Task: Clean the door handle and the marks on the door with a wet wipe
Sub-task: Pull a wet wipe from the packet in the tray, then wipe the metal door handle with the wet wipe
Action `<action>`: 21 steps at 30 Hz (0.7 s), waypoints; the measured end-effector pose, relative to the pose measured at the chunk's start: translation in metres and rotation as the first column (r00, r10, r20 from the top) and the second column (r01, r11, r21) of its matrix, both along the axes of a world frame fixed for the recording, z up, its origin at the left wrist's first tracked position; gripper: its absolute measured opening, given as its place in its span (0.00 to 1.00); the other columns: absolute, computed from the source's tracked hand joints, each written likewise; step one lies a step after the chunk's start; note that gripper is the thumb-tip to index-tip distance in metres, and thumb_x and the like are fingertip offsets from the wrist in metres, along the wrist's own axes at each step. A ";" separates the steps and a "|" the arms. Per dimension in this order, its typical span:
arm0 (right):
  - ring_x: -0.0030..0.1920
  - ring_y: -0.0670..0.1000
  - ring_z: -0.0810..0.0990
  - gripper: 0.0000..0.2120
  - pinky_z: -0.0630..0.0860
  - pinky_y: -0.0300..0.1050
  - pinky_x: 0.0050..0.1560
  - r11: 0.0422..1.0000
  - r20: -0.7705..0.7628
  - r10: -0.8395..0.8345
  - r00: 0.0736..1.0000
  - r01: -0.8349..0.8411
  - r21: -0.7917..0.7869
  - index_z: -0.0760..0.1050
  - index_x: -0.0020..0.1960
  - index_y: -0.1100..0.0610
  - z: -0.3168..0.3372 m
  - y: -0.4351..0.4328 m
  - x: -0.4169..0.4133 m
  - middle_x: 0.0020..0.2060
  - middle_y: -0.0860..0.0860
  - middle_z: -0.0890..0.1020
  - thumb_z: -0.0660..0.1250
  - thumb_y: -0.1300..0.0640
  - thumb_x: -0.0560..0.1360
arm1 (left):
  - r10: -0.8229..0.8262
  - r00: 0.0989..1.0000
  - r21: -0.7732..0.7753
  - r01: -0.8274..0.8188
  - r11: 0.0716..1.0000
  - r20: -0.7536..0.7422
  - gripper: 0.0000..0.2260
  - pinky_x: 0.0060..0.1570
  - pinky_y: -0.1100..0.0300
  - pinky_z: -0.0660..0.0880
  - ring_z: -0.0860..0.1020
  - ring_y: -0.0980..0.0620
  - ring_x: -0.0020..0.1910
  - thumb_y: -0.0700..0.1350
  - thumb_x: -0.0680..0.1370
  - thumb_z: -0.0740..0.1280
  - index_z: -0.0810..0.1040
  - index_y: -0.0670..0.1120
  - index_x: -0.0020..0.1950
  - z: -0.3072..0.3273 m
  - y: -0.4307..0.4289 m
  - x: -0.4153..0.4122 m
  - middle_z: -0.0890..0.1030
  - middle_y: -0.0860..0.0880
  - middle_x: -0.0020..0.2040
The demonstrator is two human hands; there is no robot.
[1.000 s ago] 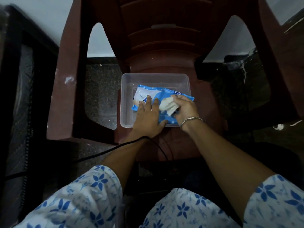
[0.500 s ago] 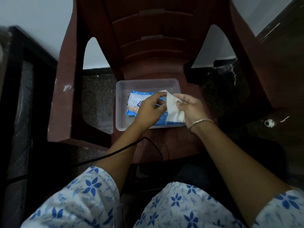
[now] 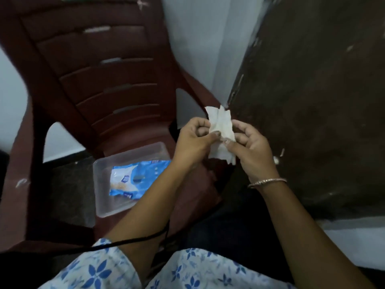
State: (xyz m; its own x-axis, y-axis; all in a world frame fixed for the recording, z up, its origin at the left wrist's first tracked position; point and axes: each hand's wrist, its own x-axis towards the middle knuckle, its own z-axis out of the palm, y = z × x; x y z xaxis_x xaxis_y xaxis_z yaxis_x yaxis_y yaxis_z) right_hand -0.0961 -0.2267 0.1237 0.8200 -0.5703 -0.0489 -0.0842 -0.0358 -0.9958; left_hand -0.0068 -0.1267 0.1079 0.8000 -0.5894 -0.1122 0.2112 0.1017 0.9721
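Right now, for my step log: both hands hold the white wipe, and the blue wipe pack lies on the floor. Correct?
Not the floor. The head view shows the blue wipe pack lying in the clear container on the chair. The left hand and right hand do hold the white wipe.

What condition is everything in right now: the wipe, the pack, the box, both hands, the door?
wet wipe, out of the pack, creased, stretched between both hands.
left hand, pinches the wipe's left edge.
right hand, pinches its right edge.
wipe pack, lying flat in the box.
clear box, lidless, on the chair.
door, marked with pale smears, untouched.
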 end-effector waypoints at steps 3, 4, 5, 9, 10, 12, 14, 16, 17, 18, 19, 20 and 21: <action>0.42 0.46 0.83 0.17 0.77 0.34 0.40 0.989 0.084 -0.142 0.986 0.144 -0.022 0.73 0.61 0.59 0.027 -0.029 -0.033 0.40 0.49 0.85 0.69 0.64 0.72 | -0.117 0.990 -0.057 0.121 0.991 0.072 0.09 0.29 0.64 0.74 0.81 0.54 0.31 0.31 0.73 0.67 0.72 0.45 0.45 0.031 -0.038 -0.023 0.83 0.50 0.34; 0.40 0.45 0.83 0.14 0.76 0.33 0.38 0.983 0.106 -0.178 0.978 0.182 -0.034 0.75 0.57 0.58 0.036 -0.039 -0.045 0.37 0.48 0.85 0.69 0.63 0.72 | -0.155 0.984 -0.069 0.161 0.985 0.089 0.10 0.29 0.65 0.74 0.81 0.55 0.32 0.31 0.73 0.66 0.72 0.45 0.46 0.041 -0.050 -0.033 0.83 0.50 0.34; 0.38 0.44 0.83 0.10 0.76 0.33 0.36 0.975 0.128 -0.210 0.969 0.217 -0.050 0.77 0.54 0.57 0.044 -0.049 -0.056 0.36 0.48 0.85 0.69 0.63 0.73 | -0.190 0.977 -0.078 0.198 0.977 0.101 0.11 0.30 0.64 0.75 0.81 0.54 0.33 0.30 0.73 0.65 0.72 0.46 0.47 0.050 -0.063 -0.043 0.84 0.50 0.35; 0.36 0.46 0.81 0.06 0.77 0.39 0.36 0.924 0.215 -0.343 0.914 0.370 -0.101 0.78 0.44 0.53 0.073 -0.084 -0.098 0.34 0.48 0.83 0.69 0.63 0.72 | -0.306 0.948 -0.131 0.315 0.940 0.085 0.11 0.37 0.57 0.78 0.82 0.50 0.37 0.30 0.73 0.65 0.75 0.42 0.52 0.084 -0.110 -0.082 0.84 0.46 0.40; 0.36 0.45 0.80 0.07 0.76 0.38 0.36 0.907 0.238 -0.374 0.896 0.407 -0.108 0.78 0.43 0.52 0.081 -0.093 -0.109 0.33 0.47 0.83 0.69 0.64 0.72 | -0.335 0.939 -0.140 0.343 0.929 0.079 0.10 0.39 0.55 0.79 0.82 0.48 0.38 0.32 0.73 0.66 0.76 0.40 0.53 0.094 -0.121 -0.094 0.84 0.44 0.42; 0.35 0.43 0.80 0.09 0.75 0.37 0.35 0.878 0.278 -0.424 0.862 0.467 -0.108 0.78 0.43 0.52 0.098 -0.111 -0.134 0.34 0.47 0.82 0.69 0.65 0.71 | -0.385 0.915 -0.145 0.399 0.905 0.117 0.11 0.44 0.51 0.80 0.82 0.45 0.42 0.34 0.74 0.68 0.77 0.38 0.55 0.112 -0.144 -0.118 0.84 0.41 0.45; 0.35 0.42 0.79 0.09 0.75 0.36 0.34 0.858 0.310 -0.447 0.839 0.500 -0.115 0.78 0.43 0.53 0.114 -0.126 -0.156 0.34 0.47 0.82 0.69 0.67 0.71 | -0.414 0.892 -0.149 0.442 0.885 0.183 0.09 0.46 0.50 0.79 0.82 0.44 0.44 0.35 0.74 0.68 0.78 0.37 0.54 0.128 -0.165 -0.137 0.83 0.39 0.46; 0.34 0.41 0.79 0.09 0.75 0.34 0.35 0.855 0.324 -0.444 0.836 0.503 -0.125 0.78 0.44 0.55 0.130 -0.140 -0.175 0.33 0.45 0.82 0.69 0.68 0.70 | -0.434 0.868 -0.154 0.476 0.866 0.242 0.07 0.46 0.49 0.78 0.82 0.44 0.43 0.35 0.75 0.67 0.79 0.36 0.52 0.143 -0.185 -0.151 0.83 0.37 0.46; 0.34 0.41 0.79 0.08 0.75 0.34 0.34 0.858 0.327 -0.442 0.835 0.500 -0.118 0.78 0.44 0.55 0.137 -0.146 -0.184 0.31 0.44 0.82 0.69 0.68 0.71 | -0.443 0.856 -0.157 0.492 0.856 0.266 0.07 0.46 0.49 0.78 0.82 0.44 0.43 0.35 0.75 0.66 0.80 0.36 0.51 0.150 -0.194 -0.156 0.83 0.37 0.46; 0.34 0.42 0.78 0.08 0.75 0.35 0.34 0.857 0.328 -0.447 0.832 0.504 -0.108 0.79 0.45 0.56 0.143 -0.152 -0.193 0.31 0.45 0.81 0.68 0.67 0.72 | -0.457 0.842 -0.161 0.512 0.843 0.287 0.07 0.46 0.50 0.79 0.82 0.44 0.43 0.34 0.75 0.66 0.80 0.36 0.51 0.156 -0.203 -0.160 0.83 0.38 0.46; 0.35 0.45 0.78 0.08 0.75 0.37 0.35 0.852 0.326 -0.457 0.827 0.513 -0.107 0.79 0.46 0.56 0.149 -0.159 -0.201 0.32 0.48 0.81 0.67 0.67 0.72 | -0.472 0.827 -0.167 0.535 0.828 0.306 0.07 0.46 0.50 0.79 0.82 0.44 0.43 0.34 0.75 0.66 0.81 0.37 0.51 0.162 -0.211 -0.165 0.83 0.39 0.46; 0.36 0.48 0.78 0.09 0.75 0.39 0.35 0.844 0.324 -0.466 0.823 0.524 -0.117 0.78 0.48 0.55 0.155 -0.165 -0.207 0.34 0.52 0.81 0.67 0.67 0.73 | -0.488 0.812 -0.177 0.557 0.811 0.318 0.07 0.46 0.50 0.80 0.82 0.44 0.44 0.33 0.75 0.66 0.81 0.38 0.50 0.166 -0.217 -0.169 0.84 0.40 0.46; 0.36 0.50 0.78 0.10 0.75 0.39 0.35 0.836 0.329 -0.472 0.818 0.534 -0.128 0.78 0.49 0.55 0.160 -0.170 -0.213 0.35 0.55 0.81 0.67 0.68 0.73 | -0.502 0.801 -0.188 0.576 0.796 0.327 0.07 0.46 0.50 0.80 0.83 0.45 0.44 0.33 0.75 0.66 0.81 0.39 0.50 0.170 -0.223 -0.172 0.84 0.41 0.45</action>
State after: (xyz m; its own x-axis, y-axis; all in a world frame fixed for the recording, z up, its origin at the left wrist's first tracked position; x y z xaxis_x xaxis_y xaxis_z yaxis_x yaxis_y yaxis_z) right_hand -0.3088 -0.3966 0.2837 0.3767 -0.8775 0.2968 0.1251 -0.2693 -0.9549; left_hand -0.1788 -0.3499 0.2779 0.3199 -0.9085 0.2687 0.0664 0.3045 0.9502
